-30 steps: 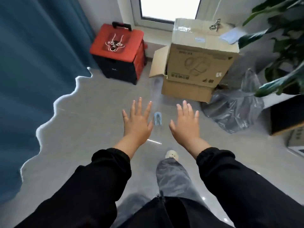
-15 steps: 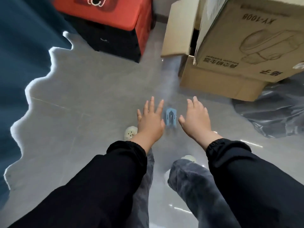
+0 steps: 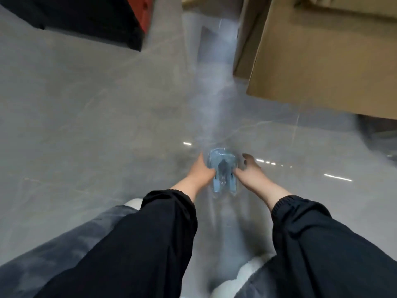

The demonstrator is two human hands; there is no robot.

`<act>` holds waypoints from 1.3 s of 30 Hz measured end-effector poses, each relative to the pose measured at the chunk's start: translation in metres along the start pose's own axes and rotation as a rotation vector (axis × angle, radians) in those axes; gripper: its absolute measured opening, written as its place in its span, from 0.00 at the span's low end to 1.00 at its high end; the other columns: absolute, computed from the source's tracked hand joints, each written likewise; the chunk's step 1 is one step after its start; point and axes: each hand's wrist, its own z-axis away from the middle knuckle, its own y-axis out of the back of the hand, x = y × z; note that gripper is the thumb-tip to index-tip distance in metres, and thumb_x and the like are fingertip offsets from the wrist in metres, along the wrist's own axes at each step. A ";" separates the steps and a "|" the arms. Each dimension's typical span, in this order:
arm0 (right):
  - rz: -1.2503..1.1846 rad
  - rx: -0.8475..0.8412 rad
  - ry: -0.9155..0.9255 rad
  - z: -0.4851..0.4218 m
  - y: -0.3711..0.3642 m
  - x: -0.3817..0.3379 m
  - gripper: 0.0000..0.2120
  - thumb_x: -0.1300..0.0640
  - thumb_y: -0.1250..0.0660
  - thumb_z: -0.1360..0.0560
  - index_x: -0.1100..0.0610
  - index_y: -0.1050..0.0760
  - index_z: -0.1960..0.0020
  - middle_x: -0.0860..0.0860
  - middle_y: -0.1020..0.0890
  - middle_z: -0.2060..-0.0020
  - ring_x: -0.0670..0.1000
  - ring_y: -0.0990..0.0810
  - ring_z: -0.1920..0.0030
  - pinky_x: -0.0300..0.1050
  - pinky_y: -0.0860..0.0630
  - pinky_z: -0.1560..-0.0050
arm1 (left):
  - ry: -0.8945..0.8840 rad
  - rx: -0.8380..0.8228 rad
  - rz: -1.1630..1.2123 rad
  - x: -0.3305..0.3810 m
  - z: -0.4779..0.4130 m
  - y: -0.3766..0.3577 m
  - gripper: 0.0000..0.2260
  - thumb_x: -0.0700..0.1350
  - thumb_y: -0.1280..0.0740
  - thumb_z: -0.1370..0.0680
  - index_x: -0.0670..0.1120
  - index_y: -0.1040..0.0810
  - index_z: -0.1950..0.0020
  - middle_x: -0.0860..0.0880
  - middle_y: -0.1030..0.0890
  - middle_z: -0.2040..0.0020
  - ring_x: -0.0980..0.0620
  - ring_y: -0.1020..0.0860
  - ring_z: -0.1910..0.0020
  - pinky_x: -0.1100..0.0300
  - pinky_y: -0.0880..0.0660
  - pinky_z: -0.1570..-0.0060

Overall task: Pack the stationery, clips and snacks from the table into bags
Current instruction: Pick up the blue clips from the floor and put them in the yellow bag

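Floor (image 3: 86, 125) is grey and glossy and takes up most of the shot. Big cardboard box (image 3: 322, 61) sits top right, red and black case (image 3: 86, 18) top left. Black sleeves (image 3: 150, 233) reach down, left hand (image 3: 200, 174) and right hand (image 3: 251, 175) low at the floor, each touching one side of the small blue clip (image 3: 223, 173) lying between them. Too blurry to tell if either hand's fingers are actually closed round it, honestly.
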 end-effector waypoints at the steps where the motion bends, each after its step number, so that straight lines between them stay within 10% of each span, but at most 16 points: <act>1: -0.063 -0.031 -0.031 -0.010 -0.006 0.006 0.25 0.56 0.34 0.24 0.58 0.35 0.29 0.56 0.27 0.34 0.55 0.26 0.38 0.44 0.31 0.39 | 0.018 -0.018 0.101 -0.003 -0.009 -0.004 0.27 0.37 0.34 0.23 0.44 0.39 0.27 0.49 0.27 0.38 0.48 0.27 0.38 0.67 0.33 0.45; 11: -0.353 -0.127 -0.078 0.043 0.020 0.009 0.22 0.65 0.33 0.26 0.57 0.31 0.33 0.53 0.22 0.42 0.52 0.22 0.44 0.48 0.26 0.40 | 0.071 -0.048 0.237 0.025 0.048 0.012 0.28 0.44 0.26 0.28 0.42 0.31 0.31 0.48 0.23 0.40 0.50 0.24 0.41 0.57 0.29 0.42; 17: -0.145 0.083 0.095 0.194 0.069 -0.033 0.28 0.64 0.33 0.28 0.55 0.36 0.30 0.52 0.26 0.44 0.50 0.25 0.48 0.38 0.31 0.46 | -0.165 -0.049 -0.189 0.089 0.197 0.055 0.24 0.39 0.27 0.29 0.43 0.28 0.35 0.51 0.21 0.53 0.58 0.24 0.60 0.67 0.29 0.62; 24: 0.101 0.152 0.230 0.365 0.107 -0.086 0.37 0.66 0.35 0.30 0.54 0.44 0.24 0.53 0.42 0.25 0.54 0.42 0.25 0.48 0.40 0.28 | -0.446 -0.169 -0.877 0.166 0.357 0.101 0.23 0.45 0.28 0.29 0.42 0.29 0.36 0.44 0.23 0.44 0.43 0.25 0.44 0.54 0.29 0.46; 39: -0.472 0.515 -0.139 0.674 0.010 0.012 0.44 0.63 0.26 0.34 0.56 0.46 0.24 0.54 0.33 0.30 0.56 0.33 0.33 0.46 0.32 0.35 | -1.136 -0.598 -1.380 0.096 0.589 0.014 0.20 0.43 0.29 0.29 0.46 0.27 0.38 0.48 0.24 0.44 0.47 0.26 0.45 0.61 0.33 0.52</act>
